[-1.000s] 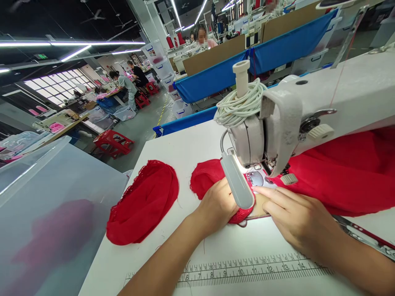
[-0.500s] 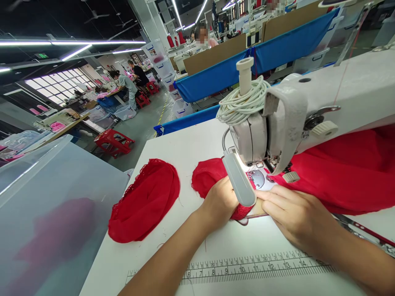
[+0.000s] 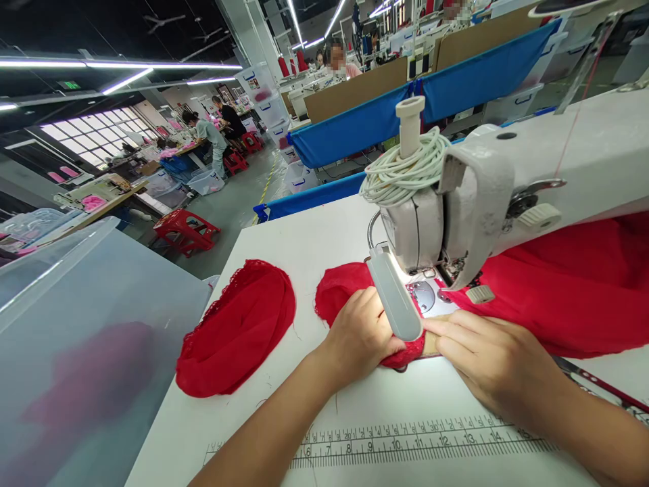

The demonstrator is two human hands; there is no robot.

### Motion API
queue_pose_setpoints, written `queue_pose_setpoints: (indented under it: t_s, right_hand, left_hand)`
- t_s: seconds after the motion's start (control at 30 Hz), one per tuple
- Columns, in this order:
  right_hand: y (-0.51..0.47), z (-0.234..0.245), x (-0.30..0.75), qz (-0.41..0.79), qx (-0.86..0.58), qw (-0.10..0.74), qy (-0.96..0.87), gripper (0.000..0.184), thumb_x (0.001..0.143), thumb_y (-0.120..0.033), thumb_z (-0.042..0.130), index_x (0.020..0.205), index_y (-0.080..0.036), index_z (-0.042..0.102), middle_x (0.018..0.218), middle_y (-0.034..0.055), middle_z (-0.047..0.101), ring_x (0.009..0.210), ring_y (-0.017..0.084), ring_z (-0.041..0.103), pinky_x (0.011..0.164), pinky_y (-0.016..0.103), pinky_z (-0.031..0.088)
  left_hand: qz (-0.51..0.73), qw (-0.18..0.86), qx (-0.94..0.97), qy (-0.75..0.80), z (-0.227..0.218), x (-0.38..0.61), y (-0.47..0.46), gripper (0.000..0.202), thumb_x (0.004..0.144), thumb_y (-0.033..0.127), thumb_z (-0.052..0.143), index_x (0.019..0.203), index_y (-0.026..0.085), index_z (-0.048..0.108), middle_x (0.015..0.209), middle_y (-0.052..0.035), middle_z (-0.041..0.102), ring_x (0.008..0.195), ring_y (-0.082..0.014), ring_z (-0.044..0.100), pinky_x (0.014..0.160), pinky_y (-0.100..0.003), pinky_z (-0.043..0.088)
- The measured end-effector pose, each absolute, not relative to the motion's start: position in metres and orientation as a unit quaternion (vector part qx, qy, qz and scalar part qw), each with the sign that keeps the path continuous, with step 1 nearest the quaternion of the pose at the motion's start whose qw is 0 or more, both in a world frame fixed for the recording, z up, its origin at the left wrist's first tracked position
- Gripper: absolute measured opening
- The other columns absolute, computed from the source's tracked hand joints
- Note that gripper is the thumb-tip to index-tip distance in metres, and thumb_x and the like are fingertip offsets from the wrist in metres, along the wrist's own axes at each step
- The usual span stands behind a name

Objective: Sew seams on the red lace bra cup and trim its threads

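Note:
A piece of red fabric (image 3: 342,281) with a lace edge lies at the needle area of a white sewing machine (image 3: 471,176). My left hand (image 3: 359,331) is closed on this fabric, its fingertips partly behind the grey lamp (image 3: 395,297). A fold of red lace shows below its thumb. My right hand (image 3: 487,348) has its fingers pressed together, the tips at the right edge of that lace, by the needle plate (image 3: 430,297); its thumb is hidden. To the left lies a second red lace-edged piece (image 3: 238,331), folded flat and untouched.
More red fabric (image 3: 568,291) spreads under the machine arm at the right. A printed ruler (image 3: 420,446) runs along the table's front. A translucent bin (image 3: 101,352) stands at the left. Red stools (image 3: 187,230), blue cloth troughs (image 3: 349,132) and other people at machines are farther back.
My left hand has shifted its grip, its thumb now lower right over the lace. More lace shows under the lamp, toward my right fingertips. The right hand has barely moved.

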State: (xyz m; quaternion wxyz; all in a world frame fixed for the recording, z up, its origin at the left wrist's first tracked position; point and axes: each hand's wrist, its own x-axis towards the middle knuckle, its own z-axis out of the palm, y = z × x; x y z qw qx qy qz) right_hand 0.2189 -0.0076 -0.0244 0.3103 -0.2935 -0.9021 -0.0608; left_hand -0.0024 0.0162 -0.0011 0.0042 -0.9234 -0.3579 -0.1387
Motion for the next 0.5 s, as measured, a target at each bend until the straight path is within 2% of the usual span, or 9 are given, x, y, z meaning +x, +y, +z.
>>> queue_pose_setpoints:
  t_s: [0.13, 0.3, 0.4, 0.5]
  right_hand:
    - [-0.008, -0.023, 0.219, -0.052, -0.295, 0.313, -0.901, 0.033, 0.078, 0.008, 0.042, 0.080, -0.015, 0.065, 0.094, 0.0081, 0.073, 0.091, 0.021, 0.064, 0.073, 0.032, 0.050]
    - [-0.009, -0.024, 0.219, -0.045, -0.295, 0.313, -0.902, 0.033, 0.077, 0.007, 0.042, 0.087, -0.013, 0.066, 0.097, 0.0089, 0.072, 0.090, 0.022, 0.063, 0.072, 0.034, 0.050]
    - [-0.009, -0.024, 0.220, -0.041, -0.293, 0.313, -0.902, 0.034, 0.076, 0.007, 0.043, 0.089, -0.012, 0.067, 0.098, 0.0091, 0.072, 0.093, 0.023, 0.063, 0.075, 0.035, 0.050]
    - [-0.010, -0.023, 0.220, -0.042, -0.298, 0.316, -0.900, 0.032, 0.078, 0.006, 0.043, 0.086, -0.013, 0.068, 0.095, 0.0092, 0.073, 0.096, 0.023, 0.063, 0.077, 0.034, 0.051]
  left_hand:
    - [-0.111, -0.017, -0.932, -0.346, 0.001, -0.008, 0.016, 0.029, 0.090, 0.041, 0.058, 0.075, 0.016, 0.054, 0.074, -0.0026, 0.054, 0.068, -0.0161, 0.046, 0.060, -0.030, 0.040]
    - [-0.107, -0.029, -0.933, -0.343, 0.002, -0.007, 0.017, 0.032, 0.090, 0.044, 0.058, 0.075, 0.015, 0.054, 0.074, -0.0015, 0.055, 0.066, -0.0148, 0.045, 0.058, -0.029, 0.039]
    - [-0.093, -0.038, -0.932, -0.349, 0.006, -0.006, 0.017, 0.032, 0.090, 0.043, 0.058, 0.074, 0.015, 0.054, 0.077, -0.0030, 0.056, 0.070, -0.0164, 0.049, 0.058, -0.029, 0.040]
    - [-0.096, -0.065, -0.930, -0.349, 0.011, -0.006, 0.016, 0.026, 0.092, 0.040, 0.056, 0.085, 0.014, 0.058, 0.091, -0.0077, 0.060, 0.082, -0.0199, 0.055, 0.066, -0.031, 0.047]
